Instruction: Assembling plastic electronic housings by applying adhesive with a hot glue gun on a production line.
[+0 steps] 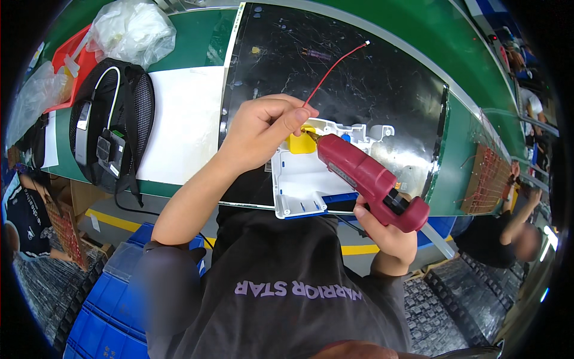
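My right hand (pixel 387 234) is wrapped round the handle of a dark red hot glue gun (pixel 357 166). The gun's nozzle points at a yellow block (pixel 302 143) inside a white plastic housing (pixel 299 173) with blue edging. Over that block, my left hand (pixel 262 127) pinches a thin red wire (pixel 327 76) between thumb and fingers. The wire runs up and to the right, ending in a small white connector (pixel 367 43). Whether the nozzle touches the block or the wire cannot be made out.
A black work mat (pixel 281 66) lies on the green table. To the left are a white sheet (pixel 179 119), a black mesh bag (pixel 143 102) with devices, a red bin (pixel 81 75) and plastic bags (pixel 134 33). Blue crates (pixel 104 317) stand below. Other people work at both sides.
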A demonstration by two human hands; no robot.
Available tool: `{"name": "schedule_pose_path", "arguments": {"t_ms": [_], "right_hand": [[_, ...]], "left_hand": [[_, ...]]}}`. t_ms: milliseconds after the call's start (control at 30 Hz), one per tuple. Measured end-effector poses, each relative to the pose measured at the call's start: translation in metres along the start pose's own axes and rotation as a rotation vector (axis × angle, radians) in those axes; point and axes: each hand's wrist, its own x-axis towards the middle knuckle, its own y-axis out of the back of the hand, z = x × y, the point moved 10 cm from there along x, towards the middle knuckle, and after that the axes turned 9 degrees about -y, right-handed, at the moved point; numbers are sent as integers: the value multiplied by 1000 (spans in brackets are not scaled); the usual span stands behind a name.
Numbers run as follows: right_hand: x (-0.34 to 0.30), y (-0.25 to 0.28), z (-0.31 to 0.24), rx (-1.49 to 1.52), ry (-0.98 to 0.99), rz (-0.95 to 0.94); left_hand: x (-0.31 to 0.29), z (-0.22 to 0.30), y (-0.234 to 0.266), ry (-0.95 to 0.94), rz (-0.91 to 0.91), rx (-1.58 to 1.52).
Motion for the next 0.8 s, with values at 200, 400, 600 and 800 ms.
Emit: {"name": "schedule_pose_path", "arguments": {"t_ms": [200, 400, 600, 800], "right_hand": [[-1, 2, 0, 10, 3, 14], [0, 2, -1, 12, 8, 9], [0, 1, 3, 55, 17, -29], [0, 2, 6, 113, 4, -34]], "left_hand": [[0, 0, 0, 10, -1, -1], [0, 0, 0, -3, 3, -4], [0, 1, 0, 17, -5, -5], [-1, -1, 0, 20, 2, -21]]}}
